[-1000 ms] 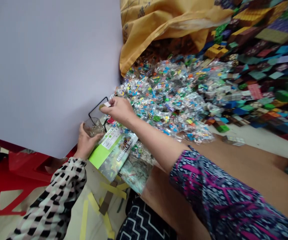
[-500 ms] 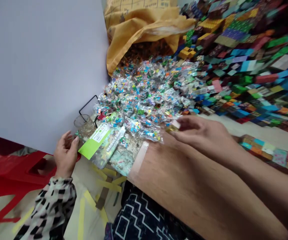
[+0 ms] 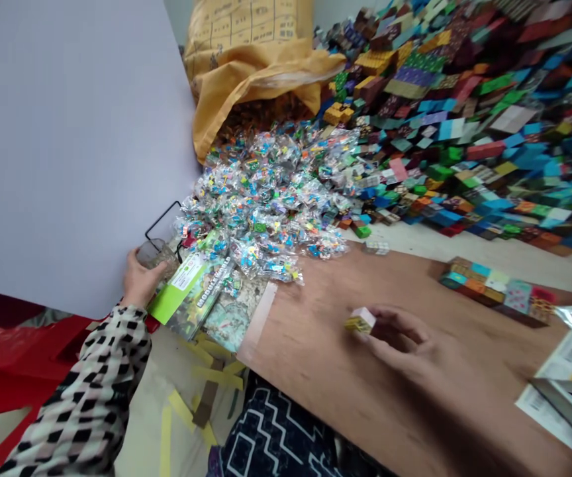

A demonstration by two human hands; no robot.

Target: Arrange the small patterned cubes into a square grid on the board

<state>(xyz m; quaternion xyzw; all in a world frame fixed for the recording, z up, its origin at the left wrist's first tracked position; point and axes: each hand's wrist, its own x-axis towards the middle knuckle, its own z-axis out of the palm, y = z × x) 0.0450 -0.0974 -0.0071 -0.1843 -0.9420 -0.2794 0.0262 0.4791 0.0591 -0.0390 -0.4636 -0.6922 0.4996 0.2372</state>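
My right hand (image 3: 405, 338) is over the brown board (image 3: 316, 344), pinching a small block (image 3: 360, 321) with a white face and a yellow patterned face between thumb and fingertips. At the left, my left hand (image 3: 142, 278) is closed round the near side of a clear cup (image 3: 159, 255). Some of its fingers are hidden by the cup and the wrist. Just right of the cup lie green-edged printed booklets (image 3: 191, 291). Beyond them is a heap of small clear bags (image 3: 271, 192) filled with tiny coloured pieces.
A row of coloured blocks (image 3: 499, 288) sits at the board's right side. A large pile of blocks (image 3: 455, 132) spreads behind. A yellow sack (image 3: 246, 66) lies open at the back. A white panel (image 3: 67, 146) rises at left, above a red stool (image 3: 22, 371).
My left hand has moved up to the cup and closed round it. My right hand has drawn back toward me over the board, still holding the block. The view has shifted right.
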